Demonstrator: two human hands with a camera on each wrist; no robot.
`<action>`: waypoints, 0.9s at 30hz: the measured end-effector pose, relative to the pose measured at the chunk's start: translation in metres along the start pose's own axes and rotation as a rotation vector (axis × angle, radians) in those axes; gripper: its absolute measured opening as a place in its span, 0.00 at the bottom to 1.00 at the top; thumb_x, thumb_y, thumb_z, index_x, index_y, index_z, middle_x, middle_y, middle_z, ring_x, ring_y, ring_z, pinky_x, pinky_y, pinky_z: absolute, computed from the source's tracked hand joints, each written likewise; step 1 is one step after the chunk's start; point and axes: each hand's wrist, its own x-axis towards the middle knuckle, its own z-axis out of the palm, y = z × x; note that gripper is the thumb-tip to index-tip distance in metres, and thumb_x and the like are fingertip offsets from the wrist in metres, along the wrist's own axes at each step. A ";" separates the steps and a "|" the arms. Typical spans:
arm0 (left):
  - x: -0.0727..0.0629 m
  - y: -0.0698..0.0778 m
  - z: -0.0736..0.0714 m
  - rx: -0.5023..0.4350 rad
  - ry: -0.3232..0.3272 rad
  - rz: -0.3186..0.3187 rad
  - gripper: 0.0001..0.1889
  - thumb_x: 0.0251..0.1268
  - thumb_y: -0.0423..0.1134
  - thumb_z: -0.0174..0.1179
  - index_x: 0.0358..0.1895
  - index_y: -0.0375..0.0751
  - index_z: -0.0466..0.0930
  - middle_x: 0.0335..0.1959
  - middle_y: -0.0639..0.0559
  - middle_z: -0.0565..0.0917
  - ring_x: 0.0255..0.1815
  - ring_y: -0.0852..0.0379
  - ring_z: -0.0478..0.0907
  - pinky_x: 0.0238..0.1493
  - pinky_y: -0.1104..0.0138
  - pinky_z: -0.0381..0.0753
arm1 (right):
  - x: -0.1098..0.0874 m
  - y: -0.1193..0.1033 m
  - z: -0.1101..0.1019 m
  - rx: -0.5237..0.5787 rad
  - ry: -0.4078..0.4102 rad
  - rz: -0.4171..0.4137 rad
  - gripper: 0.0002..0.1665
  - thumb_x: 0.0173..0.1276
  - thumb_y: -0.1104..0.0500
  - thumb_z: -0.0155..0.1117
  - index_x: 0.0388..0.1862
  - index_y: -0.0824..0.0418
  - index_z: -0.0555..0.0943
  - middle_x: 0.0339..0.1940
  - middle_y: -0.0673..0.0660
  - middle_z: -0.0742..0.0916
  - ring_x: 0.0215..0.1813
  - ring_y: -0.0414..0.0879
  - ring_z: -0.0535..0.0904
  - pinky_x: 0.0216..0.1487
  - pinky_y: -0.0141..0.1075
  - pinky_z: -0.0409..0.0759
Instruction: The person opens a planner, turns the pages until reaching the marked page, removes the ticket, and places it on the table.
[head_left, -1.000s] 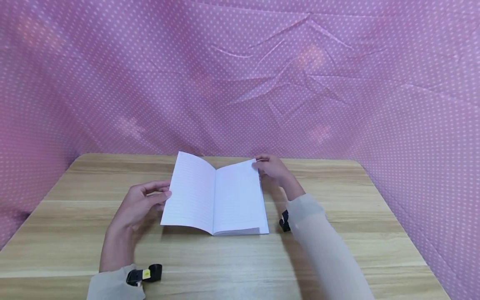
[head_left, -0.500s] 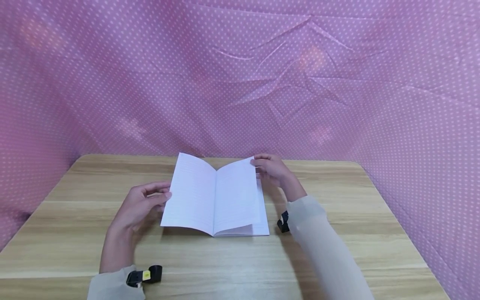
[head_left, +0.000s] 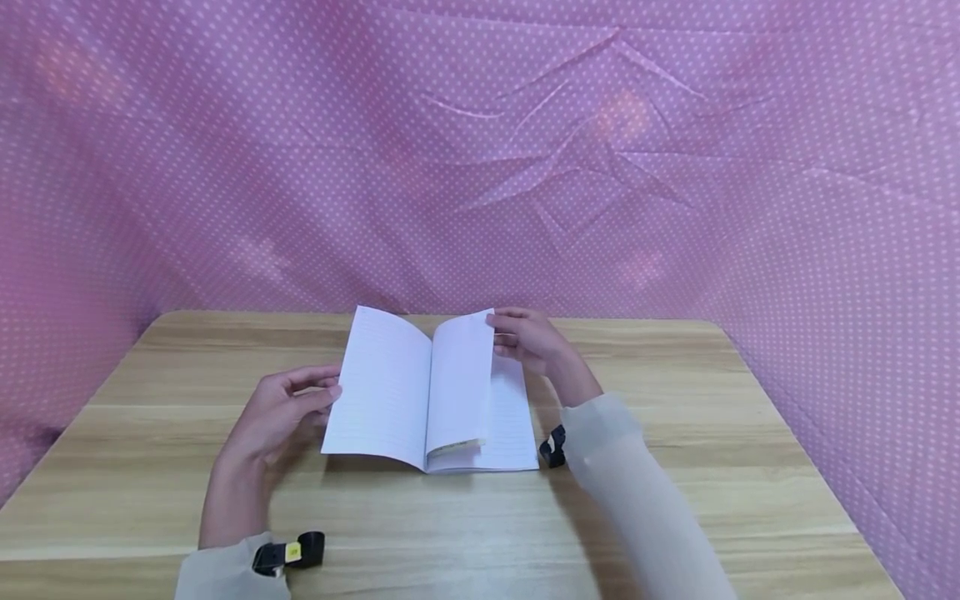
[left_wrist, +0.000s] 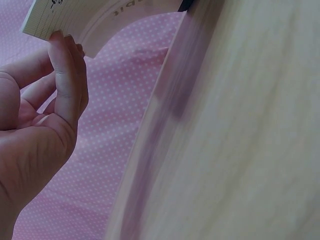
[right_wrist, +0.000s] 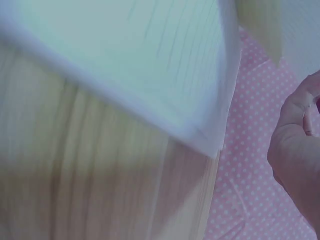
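A notebook (head_left: 382, 383) with white lined pages lies spread at the middle of the table, its left half raised off the wood. My left hand (head_left: 281, 408) pinches that half's outer edge between thumb and fingers; the left wrist view shows the fingers behind the cover side, with dark lettering on it. At the top right corner, my right hand (head_left: 532, 342) pinches a lifted page (head_left: 461, 379), which curves up toward the spine. Beneath it a further lined page (head_left: 513, 417) shows flat. In the right wrist view the lower pages (right_wrist: 150, 60) are blurred.
The wooden table (head_left: 450, 533) has rounded far corners. A pink cloth (head_left: 480, 167) with white dots hangs behind it and along both sides. Black straps with small devices (head_left: 288, 552) sit at both wrists.
My right hand has moved left, drawing the page's corner toward the spine and uncovering more of the page beneath. The left hand has stayed in place.
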 end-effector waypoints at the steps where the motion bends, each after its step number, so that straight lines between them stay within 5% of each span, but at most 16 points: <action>1: 0.000 0.000 0.000 -0.002 0.000 0.001 0.26 0.72 0.35 0.64 0.67 0.23 0.71 0.47 0.45 0.80 0.40 0.58 0.82 0.40 0.65 0.88 | 0.001 0.001 0.001 0.015 -0.008 -0.005 0.11 0.75 0.64 0.63 0.52 0.64 0.76 0.38 0.57 0.84 0.33 0.45 0.82 0.35 0.30 0.85; 27: -0.002 -0.001 0.003 -0.030 0.016 0.006 0.27 0.70 0.33 0.64 0.66 0.21 0.71 0.45 0.47 0.80 0.37 0.57 0.84 0.39 0.65 0.88 | 0.000 0.006 0.041 0.172 -0.094 0.020 0.04 0.74 0.67 0.62 0.44 0.62 0.76 0.34 0.58 0.86 0.32 0.44 0.85 0.33 0.28 0.84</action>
